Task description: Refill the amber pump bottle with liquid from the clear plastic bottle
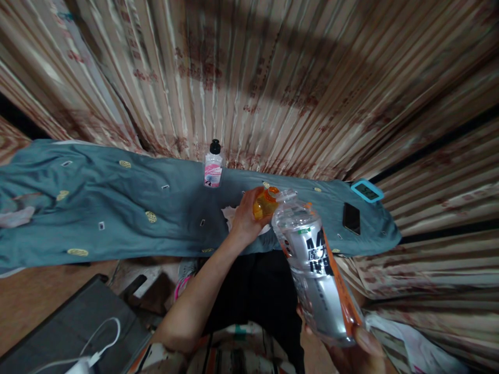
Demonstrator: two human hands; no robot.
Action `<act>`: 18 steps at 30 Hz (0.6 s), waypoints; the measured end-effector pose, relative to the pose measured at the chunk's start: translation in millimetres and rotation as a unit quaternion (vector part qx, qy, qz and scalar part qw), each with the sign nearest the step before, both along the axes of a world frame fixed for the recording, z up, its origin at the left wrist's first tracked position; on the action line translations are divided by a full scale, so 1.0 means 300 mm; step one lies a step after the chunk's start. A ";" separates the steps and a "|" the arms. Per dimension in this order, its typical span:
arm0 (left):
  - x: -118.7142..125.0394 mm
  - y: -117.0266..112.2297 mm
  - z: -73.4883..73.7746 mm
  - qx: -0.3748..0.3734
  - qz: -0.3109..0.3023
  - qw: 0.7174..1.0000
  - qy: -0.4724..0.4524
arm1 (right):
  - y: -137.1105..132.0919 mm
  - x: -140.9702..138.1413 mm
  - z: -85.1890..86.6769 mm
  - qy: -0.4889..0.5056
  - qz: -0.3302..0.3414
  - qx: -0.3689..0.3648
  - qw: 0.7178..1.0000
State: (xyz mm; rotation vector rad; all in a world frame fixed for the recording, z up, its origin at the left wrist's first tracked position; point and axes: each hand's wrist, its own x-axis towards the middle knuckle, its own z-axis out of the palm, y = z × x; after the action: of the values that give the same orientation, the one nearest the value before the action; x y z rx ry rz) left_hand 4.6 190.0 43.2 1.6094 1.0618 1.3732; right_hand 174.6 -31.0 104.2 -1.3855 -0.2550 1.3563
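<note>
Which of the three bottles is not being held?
The pink-labelled bottle with the black cap: it stands on the cloth, while the left hand holds the amber bottle and the right hand holds the silver-labelled bottle.

The black legwear [257,291] is plain and matte, its folds too dark to make out. Below it in the view, along the frame's bottom edge, comes a loose printed shirt [239,356]: cream ground, dark stripes, orange patches and a small green block near the middle. To the left of the legwear, a short sleeve [156,358] in the same busy print ends around the elbow, leaving the left forearm [210,285] bare. The left hand [247,221], above the legwear, is ungloved; so is the right hand [356,350], to its lower right.
</note>
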 end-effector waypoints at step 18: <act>0.006 0.007 -0.026 0.042 0.016 0.999 0.028 | -0.018 0.006 0.014 -0.007 0.009 0.015 1.000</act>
State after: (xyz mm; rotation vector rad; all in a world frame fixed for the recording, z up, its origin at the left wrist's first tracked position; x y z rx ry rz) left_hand 6.4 192.0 35.5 1.7076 1.0790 1.4177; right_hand 176.4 -36.4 108.5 -1.3706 -0.2965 1.3528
